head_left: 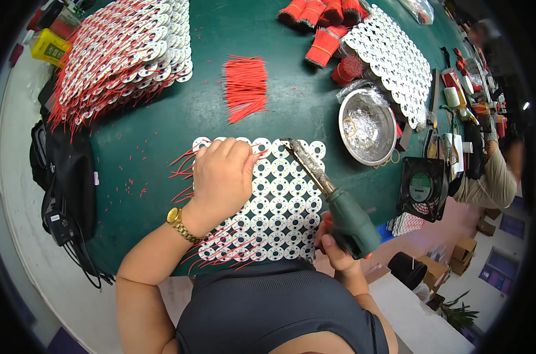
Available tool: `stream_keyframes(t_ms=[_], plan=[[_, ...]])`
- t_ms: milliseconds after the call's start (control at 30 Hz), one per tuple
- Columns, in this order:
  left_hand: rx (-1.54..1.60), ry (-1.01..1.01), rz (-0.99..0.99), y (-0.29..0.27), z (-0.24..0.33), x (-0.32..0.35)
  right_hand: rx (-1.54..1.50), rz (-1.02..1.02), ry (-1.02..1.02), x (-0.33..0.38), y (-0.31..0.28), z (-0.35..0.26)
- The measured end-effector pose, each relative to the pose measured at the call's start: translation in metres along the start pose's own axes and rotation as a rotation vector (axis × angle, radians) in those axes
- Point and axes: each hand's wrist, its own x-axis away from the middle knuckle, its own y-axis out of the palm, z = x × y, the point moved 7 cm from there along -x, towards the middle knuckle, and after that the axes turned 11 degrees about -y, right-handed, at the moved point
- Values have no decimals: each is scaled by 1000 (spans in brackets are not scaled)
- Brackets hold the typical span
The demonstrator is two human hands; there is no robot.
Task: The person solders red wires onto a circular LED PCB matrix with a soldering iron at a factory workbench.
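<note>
We see a green soldering gun [355, 226] over the right part of a sheet of round white boards [278, 205], which lies beside the tabletop's near edge. The gun's long axis runs diagonally: its tip points toward the far left corner, above the sheet's far row, and we cannot tell whether it touches. The right hand [339, 251] has its grip closed around the handle. The left hand [224, 174] lies over the sheet's far left part, thumb and forefinger pinched on a red wire [260, 153].

Beyond the sheet, toward the far edge, lies a pile of loose red wires [245, 88]. Toward the right edge, a metal bowl [389, 127] holds clear, shiny material we cannot identify and a tan band. Nearer that edge, a black fan [422, 193] carries a round green label, its print too small for us to read. By the far left corner, near a tall stack of wired boards [126, 53], a yellow bottle [48, 47] bears dark printing we cannot make out.
</note>
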Motion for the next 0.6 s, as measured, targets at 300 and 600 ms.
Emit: stream_keyframes(t_ms=[300, 600], plan=[[64, -49, 5, 2, -5, 0, 135, -135, -120, 7, 5, 4], [33, -99, -7, 5, -7, -4, 173, -144, -121, 5, 8, -2]])
